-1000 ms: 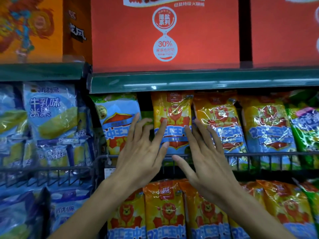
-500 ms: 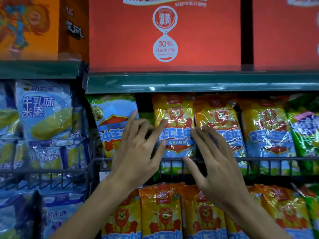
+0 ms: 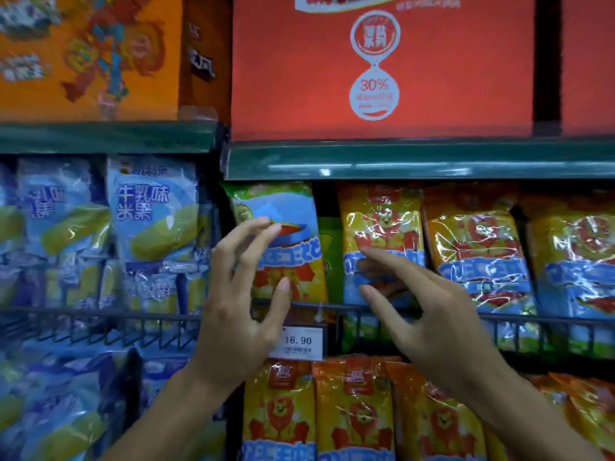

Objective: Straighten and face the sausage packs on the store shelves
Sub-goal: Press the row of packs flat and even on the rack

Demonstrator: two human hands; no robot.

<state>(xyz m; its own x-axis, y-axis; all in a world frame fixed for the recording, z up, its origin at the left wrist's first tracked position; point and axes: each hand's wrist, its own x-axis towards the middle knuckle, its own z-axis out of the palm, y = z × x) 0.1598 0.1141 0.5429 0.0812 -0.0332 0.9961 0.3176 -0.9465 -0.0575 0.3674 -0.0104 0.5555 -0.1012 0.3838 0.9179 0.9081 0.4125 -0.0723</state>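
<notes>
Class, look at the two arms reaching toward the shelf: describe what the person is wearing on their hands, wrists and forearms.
Nothing is worn on either. The left hand and right hand are bare, with no gloves, and no rings show. Both wrists carry no watch or band, and both forearms are uncovered down to the bottom edge of the picture, with no sleeve in view.

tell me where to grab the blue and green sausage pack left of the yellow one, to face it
Pinch the blue-and-green pack by its two long side edges at mid-height, from the front. It stands upright but leans, its foot is behind the wire rail, and there are gaps on both sides.
</notes>
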